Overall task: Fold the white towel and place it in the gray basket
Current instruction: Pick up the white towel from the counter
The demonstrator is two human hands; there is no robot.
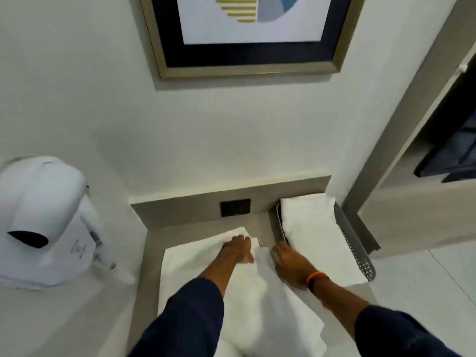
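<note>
A white towel point(188, 264) lies spread on the beige counter point(152, 243) in front of me. My left hand point(238, 249) grips its far corner, which is bunched up under the fingers. My right hand point(288, 264) rests on the towel's right edge, next to the near left rim of the gray basket point(353, 240). Whether its fingers pinch the cloth is hidden from here. The gray perforated basket stands at the counter's right end and holds folded white towels point(309, 228) that stick out over its near rim.
A white wall-mounted hair dryer point(43, 222) hangs on the left. A dark socket plate point(235, 207) sits in the counter's back panel. A framed picture point(252, 34) hangs on the wall above. A doorway with white floor tiles lies to the right.
</note>
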